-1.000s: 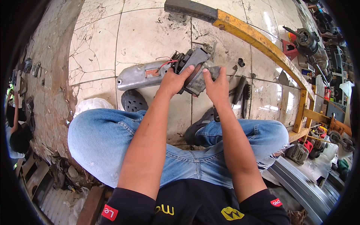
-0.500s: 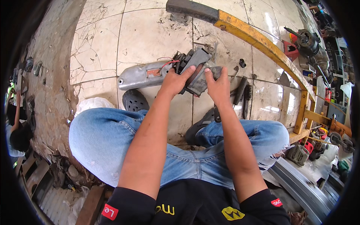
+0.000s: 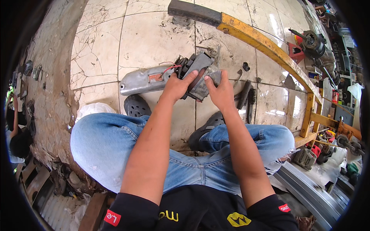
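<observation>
My left hand [image 3: 175, 86] grips a grey-and-black mechanical assembly [image 3: 205, 58] with red wires, its thumb on the grey part and fingers mostly hidden. My right hand [image 3: 219, 92] is closed on a dull grey metal piece [image 3: 213, 72] at the assembly's right side, thumb on top. A long cast-metal housing [image 3: 138, 81] with a faded orange label lies on the tiles just left of and partly behind the assembly. Right of my hands lie a wire brush [image 3: 251, 101], another dark long-handled tool [image 3: 243, 95] and a small black fitting [image 3: 246, 66].
A yellow-and-black steel frame [image 3: 262, 38] arches over the tiles. A white plastic bag [image 3: 92, 109] and dark clogs [image 3: 135, 106] are near my legs. Car parts and tools crowd the right edge. Another person [image 3: 19, 140] works at the far left.
My right hand and the metal piece have shifted slightly left, with the thumb a little lower. My left hand keeps its grip; the view has moved very slightly.
</observation>
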A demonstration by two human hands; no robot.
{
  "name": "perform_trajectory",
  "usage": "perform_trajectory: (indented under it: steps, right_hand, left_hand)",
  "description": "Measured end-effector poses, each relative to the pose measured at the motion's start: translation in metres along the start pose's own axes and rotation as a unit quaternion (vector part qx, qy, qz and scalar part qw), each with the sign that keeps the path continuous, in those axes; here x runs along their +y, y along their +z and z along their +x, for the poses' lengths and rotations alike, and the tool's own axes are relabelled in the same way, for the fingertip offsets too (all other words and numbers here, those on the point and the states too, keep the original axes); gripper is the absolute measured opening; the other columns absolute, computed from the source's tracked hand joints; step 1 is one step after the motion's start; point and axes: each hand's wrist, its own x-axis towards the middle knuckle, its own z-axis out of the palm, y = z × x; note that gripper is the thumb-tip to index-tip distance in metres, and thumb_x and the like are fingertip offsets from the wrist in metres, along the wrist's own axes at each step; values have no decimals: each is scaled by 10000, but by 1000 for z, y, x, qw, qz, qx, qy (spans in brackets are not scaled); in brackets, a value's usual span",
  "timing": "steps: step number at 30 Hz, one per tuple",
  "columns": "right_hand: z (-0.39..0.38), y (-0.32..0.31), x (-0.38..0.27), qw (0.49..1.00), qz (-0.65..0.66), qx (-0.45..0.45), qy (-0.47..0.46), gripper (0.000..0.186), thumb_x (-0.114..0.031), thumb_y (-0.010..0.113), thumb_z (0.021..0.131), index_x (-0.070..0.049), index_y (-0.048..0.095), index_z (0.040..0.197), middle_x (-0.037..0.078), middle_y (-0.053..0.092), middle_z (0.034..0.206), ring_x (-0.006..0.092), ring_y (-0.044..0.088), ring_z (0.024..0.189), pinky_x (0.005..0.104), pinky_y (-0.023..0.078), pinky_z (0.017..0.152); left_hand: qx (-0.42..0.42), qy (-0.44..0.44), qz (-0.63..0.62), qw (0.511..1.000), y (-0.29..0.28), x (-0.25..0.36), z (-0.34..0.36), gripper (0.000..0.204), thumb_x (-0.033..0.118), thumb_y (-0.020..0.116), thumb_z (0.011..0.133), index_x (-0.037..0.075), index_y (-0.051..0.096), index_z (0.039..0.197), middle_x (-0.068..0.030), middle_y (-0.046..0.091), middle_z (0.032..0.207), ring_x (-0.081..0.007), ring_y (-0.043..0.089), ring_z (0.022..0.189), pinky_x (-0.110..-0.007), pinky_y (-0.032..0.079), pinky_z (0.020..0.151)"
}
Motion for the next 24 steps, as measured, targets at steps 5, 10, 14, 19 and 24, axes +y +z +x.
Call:
perform_trajectory:
  steps: [5, 10, 14, 19, 24]
  right_hand:
    - [1, 6, 0, 998, 47, 41, 25, 510, -397, 666, 883, -23, 465, 1167, 295, 677, 913, 493, 646, 887, 511, 498, 767]
    - [-4, -1, -5, 1000, 18, -7, 13, 506, -385, 671, 883, -20, 466, 1166, 301, 674, 916, 495, 646, 883, 511, 499, 769]
    - [-2, 3, -5, 999, 31, 29, 19, 503, -377, 671, 886, -15, 469, 1171, 303, 673, 919, 498, 645, 887, 509, 499, 779]
    - [-2, 8, -11, 995, 63, 64, 51, 501, -375, 671, 890, 6, 483, 1156, 307, 673, 943, 492, 649, 915, 497, 499, 798]
    - [0, 9, -12, 990, 76, 57, 108, 471, -357, 680, 905, 29, 508, 1112, 239, 680, 926, 374, 671, 863, 429, 503, 787]
  left_hand:
    - [-12, -3, -5, 1000, 2, 2, 2, 893, 631, 729, 789, -97, 545, 1272, -196, 647, 1165, -241, 644, 1032, -337, 520, 855]
    - [-11, 7, -22, 1000, 0, -1, 4, 1012, 631, 765, 743, -206, 479, 1234, -282, 632, 1170, -306, 645, 1075, -341, 509, 901]
    - [0, 8, -15, 1000, 3, -8, 10, 1025, 641, 771, 729, -204, 483, 1231, -285, 630, 1171, -307, 644, 1081, -340, 509, 903]
    - [-4, 6, -32, 999, 3, -6, 6, 1043, 660, 773, 717, -201, 484, 1230, -281, 630, 1171, -305, 643, 1081, -339, 509, 902]
    - [-18, -8, -6, 1000, 3, 0, 2, 939, 639, 730, 783, -93, 495, 1322, -208, 618, 1229, -245, 624, 1089, -343, 512, 886]
